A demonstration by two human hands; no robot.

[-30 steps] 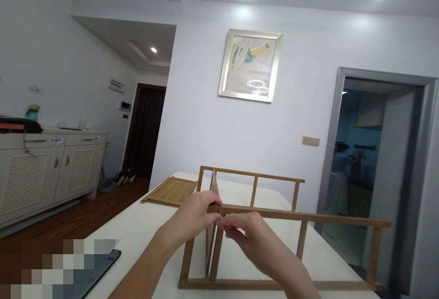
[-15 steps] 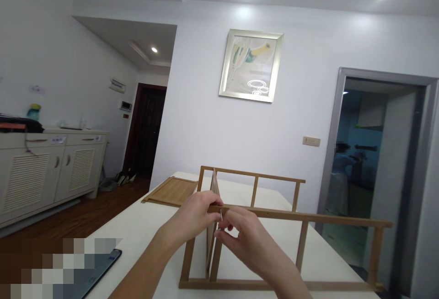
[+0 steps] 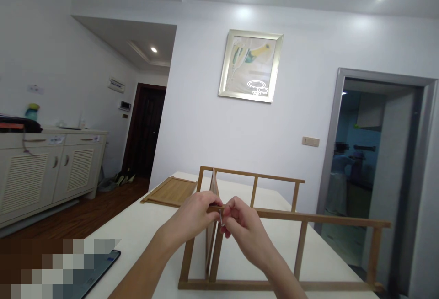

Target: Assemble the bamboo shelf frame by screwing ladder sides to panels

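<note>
A wooden rack frame (image 3: 325, 218) with two ladder-like sides lies on its side on the white table (image 3: 144, 244). A thin wooden panel (image 3: 214, 187) stands between the sides near their left end. My left hand (image 3: 197, 212) is closed around the upper rail where that panel meets it. Just right of it, the fingers of my right hand (image 3: 244, 226) pinch a thin metal hex key (image 3: 220, 216), whose upper end is against the rail's underside. The fastener is too small or hidden to make out.
A wooden slatted panel (image 3: 173, 190) lies flat on the table behind my left hand. A dark flat device (image 3: 101, 271) rests at the near left edge. A white cabinet (image 3: 55, 162) stands at left. Someone (image 3: 339, 175) is in the room through the right doorway.
My right hand has turned and its fingers have shifted up around the hex key. My left hand and the rack frame stay in place.
</note>
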